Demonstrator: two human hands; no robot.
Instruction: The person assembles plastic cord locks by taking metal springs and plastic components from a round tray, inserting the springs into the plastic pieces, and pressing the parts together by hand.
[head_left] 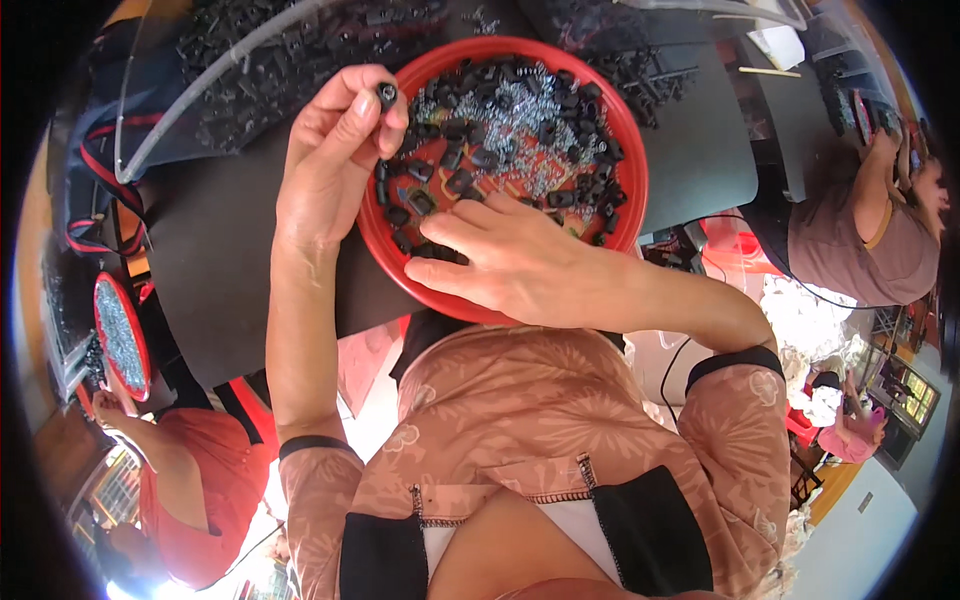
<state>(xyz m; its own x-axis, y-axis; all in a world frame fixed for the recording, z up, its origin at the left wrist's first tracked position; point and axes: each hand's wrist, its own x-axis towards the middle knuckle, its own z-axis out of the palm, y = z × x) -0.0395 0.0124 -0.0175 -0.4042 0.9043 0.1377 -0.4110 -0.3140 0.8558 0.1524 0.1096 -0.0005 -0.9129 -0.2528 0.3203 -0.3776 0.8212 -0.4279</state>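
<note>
A small black plastic part (387, 95) with a round opening is pinched between the thumb and fingers of my left hand (345, 125), raised over the left rim of a red round tray (641, 190). My right hand (510, 255) lies low across the near side of this tray, its fingers spread among loose black parts (460, 182); whether a fingertip touches one I cannot tell. Inside the tray, small silvery metal pieces (520, 120), perhaps springs or screws, lie heaped in the middle and far side. The black parts are scattered around them.
A clear bag (240, 90) with many black parts lies at the far left on the dark table (230, 290). More black parts (650, 85) are piled behind the tray. People sit at left (200, 480) and right (860, 240); another red tray (122, 335) with metal pieces is at left.
</note>
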